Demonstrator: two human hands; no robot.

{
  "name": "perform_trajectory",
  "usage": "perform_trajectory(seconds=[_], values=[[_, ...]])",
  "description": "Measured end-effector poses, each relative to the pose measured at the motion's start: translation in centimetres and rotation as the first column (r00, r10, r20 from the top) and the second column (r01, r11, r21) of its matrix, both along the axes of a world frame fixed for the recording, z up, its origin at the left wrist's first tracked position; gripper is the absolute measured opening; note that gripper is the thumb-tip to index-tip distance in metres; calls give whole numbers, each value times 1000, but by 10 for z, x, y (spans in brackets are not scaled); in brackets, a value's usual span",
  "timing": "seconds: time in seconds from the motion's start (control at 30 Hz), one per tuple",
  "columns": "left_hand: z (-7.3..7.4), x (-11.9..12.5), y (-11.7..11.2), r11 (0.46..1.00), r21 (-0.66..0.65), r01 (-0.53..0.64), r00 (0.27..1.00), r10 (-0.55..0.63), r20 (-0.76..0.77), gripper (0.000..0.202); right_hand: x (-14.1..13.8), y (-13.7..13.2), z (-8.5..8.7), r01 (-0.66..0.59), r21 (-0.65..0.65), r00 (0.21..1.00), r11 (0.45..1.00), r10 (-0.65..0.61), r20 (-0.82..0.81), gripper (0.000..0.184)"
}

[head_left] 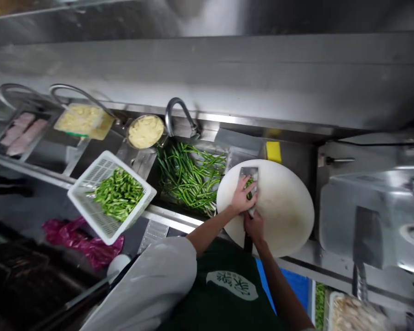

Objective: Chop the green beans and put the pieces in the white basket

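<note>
Head view, looking down over a stainless-steel bench [331, 264] with a sink let into it. A round white cutting board [283, 216] lies at centre right, bridging the sink's edge. The right hand [254, 226] is closed round the handle of a cleaver [250, 177], whose broad blade lies out across the board. The left hand [242, 196] is curled, fingers bent down, pressing a small bunch of green beans [250, 187] against the board just beside the blade; only a little of the bunch shows past the fingers. Just left of the board, a heap of whole long beans [189, 177] fills the sink basin under a curved tap [179, 115]. Further left, a white slotted basket [100, 216] sits tilted on the sink's rim and carries 1 pile of cut bean pieces [119, 193]. Behind it stand a round bowl [146, 132] and a rectangular tray [84, 120], both with pale yellow contents, and a pan of pinkish slabs [20, 133] at the far left. A crumpled magenta bag [79, 239] lies below the basket, and a yellow sponge [273, 151] rests behind the board. A 2nd cleaver [364, 248] lies on the bench to the right. By this arrangement, the step in hand is chopping the bunch into short lengths. The next stroke calls for the left fingertips to stay tucked back from the edge.
</note>
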State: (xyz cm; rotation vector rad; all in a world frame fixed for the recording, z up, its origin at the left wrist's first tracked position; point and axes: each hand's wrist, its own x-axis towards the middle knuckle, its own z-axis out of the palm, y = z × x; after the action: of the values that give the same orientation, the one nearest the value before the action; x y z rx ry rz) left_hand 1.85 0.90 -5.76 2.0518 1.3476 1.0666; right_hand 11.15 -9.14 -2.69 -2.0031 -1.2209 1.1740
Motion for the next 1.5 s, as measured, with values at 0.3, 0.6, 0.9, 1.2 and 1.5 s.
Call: perform_trajectory(seconds=[0.3, 0.6, 0.9, 1.2, 1.5], values=[[105, -314, -49, 724, 111, -681, 731, 681, 36, 39, -268, 43, 94, -760, 142, 648, 634, 756, 92, 24], [86, -550, -74, 155, -159, -975, 175, 978, -118, 34, -427, 74, 122, -862, 142, 508, 487, 824, 253, 31], [8, -438, -76, 793, -17, -609, 792, 609, 35, 25, -198, 54, 76, -493, 61, 780, 868, 410, 473, 32], [-104, -290, 34, 689, -711, -141, 944, -122, -306, 33, -9, -49, 85, 67, -189, 757, 980, 74, 650, 30], [-154, -220, -4, 558, -795, -238, 850, -276, -448, 115, -32, -75, 60, 303, -348, 789, 887, -29, 613, 31]])
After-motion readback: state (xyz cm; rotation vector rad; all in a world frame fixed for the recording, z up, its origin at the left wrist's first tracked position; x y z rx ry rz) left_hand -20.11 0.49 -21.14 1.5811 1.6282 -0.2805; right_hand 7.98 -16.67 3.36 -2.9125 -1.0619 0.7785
